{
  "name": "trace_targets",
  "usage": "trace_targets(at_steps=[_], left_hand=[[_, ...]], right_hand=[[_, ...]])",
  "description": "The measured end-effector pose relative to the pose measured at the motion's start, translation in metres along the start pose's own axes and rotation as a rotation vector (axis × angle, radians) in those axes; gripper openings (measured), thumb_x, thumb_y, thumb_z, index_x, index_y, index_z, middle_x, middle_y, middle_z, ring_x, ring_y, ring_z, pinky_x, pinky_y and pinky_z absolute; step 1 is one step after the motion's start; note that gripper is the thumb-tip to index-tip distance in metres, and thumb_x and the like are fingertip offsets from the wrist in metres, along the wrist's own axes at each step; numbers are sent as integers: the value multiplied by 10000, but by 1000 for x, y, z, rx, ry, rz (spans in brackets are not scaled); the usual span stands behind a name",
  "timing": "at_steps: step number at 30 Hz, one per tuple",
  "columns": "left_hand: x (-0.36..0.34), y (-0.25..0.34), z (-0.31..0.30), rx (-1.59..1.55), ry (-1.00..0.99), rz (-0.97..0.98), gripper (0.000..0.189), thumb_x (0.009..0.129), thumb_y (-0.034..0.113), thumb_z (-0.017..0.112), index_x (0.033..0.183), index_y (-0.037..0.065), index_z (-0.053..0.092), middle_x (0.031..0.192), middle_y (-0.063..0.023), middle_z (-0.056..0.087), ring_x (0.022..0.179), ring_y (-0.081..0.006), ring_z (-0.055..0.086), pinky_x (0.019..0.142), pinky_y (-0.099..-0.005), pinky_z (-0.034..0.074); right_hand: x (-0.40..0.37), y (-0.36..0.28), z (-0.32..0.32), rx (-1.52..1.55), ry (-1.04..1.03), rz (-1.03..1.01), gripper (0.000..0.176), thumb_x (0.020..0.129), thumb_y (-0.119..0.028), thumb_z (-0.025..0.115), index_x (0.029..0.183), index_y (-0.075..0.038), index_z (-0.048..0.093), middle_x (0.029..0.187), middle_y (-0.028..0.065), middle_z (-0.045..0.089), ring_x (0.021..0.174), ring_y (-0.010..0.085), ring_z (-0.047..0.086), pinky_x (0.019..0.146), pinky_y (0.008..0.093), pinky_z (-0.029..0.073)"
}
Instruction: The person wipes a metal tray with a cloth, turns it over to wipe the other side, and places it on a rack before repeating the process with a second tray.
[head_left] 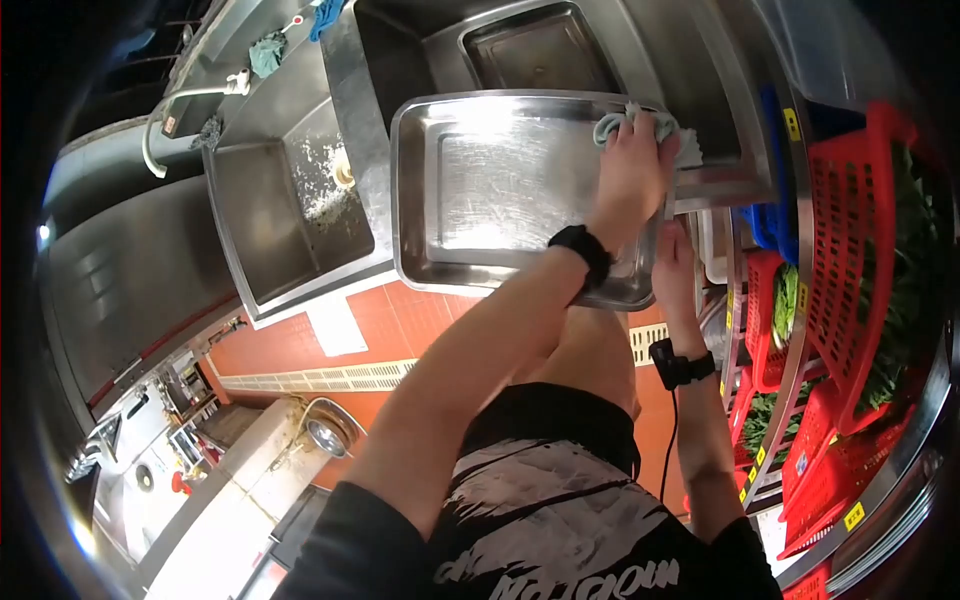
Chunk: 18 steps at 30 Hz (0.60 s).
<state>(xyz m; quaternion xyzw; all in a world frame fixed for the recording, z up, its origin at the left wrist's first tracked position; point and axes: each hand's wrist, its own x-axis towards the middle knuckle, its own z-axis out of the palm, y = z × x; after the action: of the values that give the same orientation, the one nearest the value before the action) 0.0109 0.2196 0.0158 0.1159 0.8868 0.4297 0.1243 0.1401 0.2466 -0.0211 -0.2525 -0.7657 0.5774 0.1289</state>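
Observation:
A rectangular stainless steel tray (500,190) lies level in front of me, over the front edge of the sink. My left hand (632,172) reaches across it to the upper right corner, fingers closed on a pale green cloth (605,126) pressed against the rim. My right hand (675,255) is at the tray's right side, gripping its edge, with part of the fingers hidden behind the rim. Both wrists carry black bands. The tray's bottom looks shiny, with scratches or streaks.
Behind the tray, another metal tray (540,50) sits in the sink basin. A second basin (290,200) at left has white scraps around its drain, near a hose tap (155,150). Red baskets (850,260) with leafy greens fill the shelves at right. Orange tiles (400,320) cover the floor.

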Motion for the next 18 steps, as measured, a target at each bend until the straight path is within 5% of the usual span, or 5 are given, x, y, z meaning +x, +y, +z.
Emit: trace_targets(at_steps=[2,6,8,12,18], left_hand=[[-6,-24,-9,16,-215,278,387,843,232,571,1073,-27,397,941,-263,538,917,-453,518,775,-488,436],[-49,-28,-37,-72,-308,152,327,843,237,574,1024,-7,452,846,-265,563,803,-430,557,688,-478,452],[-67,-30,-55,57,-702,105,283,844,229,564,1038,34,497,916,-247,581,895,-403,559,748,-464,447],[-98,-63,-62,261,-654,599,234,849,283,551,991,97,567,932,-146,583,956,-326,523,858,-433,408],[-83,-91,-153,520,-765,440,272,847,263,563,1066,101,560,1017,-128,551,975,-320,519,859,-433,420]], right_hand=[[-4,-1,0,103,72,150,311,980,-233,378,948,43,519,755,72,531,705,128,473,649,283,406],[2,9,10,195,212,68,332,986,-249,364,893,40,501,699,28,470,668,104,430,614,276,386],[6,-1,4,325,105,194,337,982,-257,382,852,33,493,679,8,435,650,99,391,596,267,368],[10,-2,1,127,100,184,346,978,-267,403,830,29,505,672,-1,422,644,96,367,584,261,355],[7,-3,-6,100,93,120,358,969,-290,427,850,33,527,670,36,434,641,108,382,592,266,363]])
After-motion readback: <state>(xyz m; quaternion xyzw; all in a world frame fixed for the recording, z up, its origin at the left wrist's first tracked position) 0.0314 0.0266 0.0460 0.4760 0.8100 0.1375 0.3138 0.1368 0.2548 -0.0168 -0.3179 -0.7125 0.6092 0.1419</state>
